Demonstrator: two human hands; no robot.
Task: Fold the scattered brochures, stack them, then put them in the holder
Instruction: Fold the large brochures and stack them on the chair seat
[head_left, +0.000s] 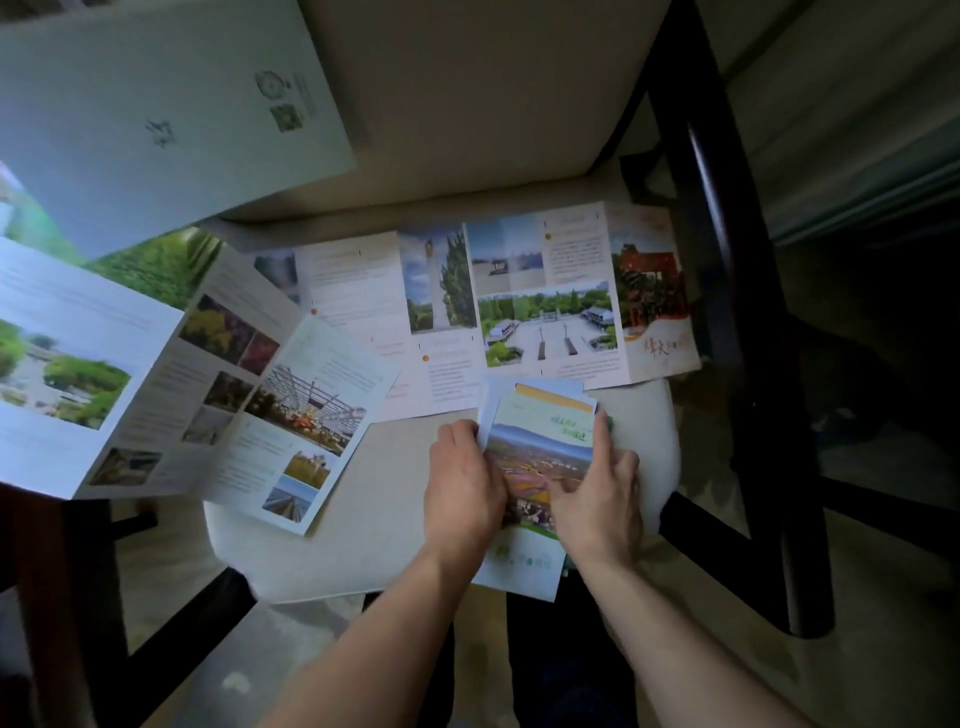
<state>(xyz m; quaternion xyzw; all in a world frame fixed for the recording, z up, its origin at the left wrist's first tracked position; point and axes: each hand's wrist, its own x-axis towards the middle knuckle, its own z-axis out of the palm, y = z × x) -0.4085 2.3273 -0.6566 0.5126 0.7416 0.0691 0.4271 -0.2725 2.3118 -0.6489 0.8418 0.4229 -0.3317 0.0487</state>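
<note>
A small stack of folded brochures (540, 441) lies at the front right of the chair's cushioned seat (395, 499), its top cover showing a colourful landscape photo. My left hand (462, 488) holds the stack's left edge with curled fingers. My right hand (597, 493) lies on its right side, the index finger along the right edge and the thumb pressing the cover. An unfolded brochure (519, 301) with building photos lies flat behind the stack. Another unfolded one (291, 410) lies to the left, and a large one (104, 364) hangs over the seat's left edge.
A pale sheet (156, 104) stands raised at the upper left. The chair's dark wooden frame (727, 312) runs down the right side, and its cushioned back (467, 104) rises behind the seat. Floor shows below the seat's front edge.
</note>
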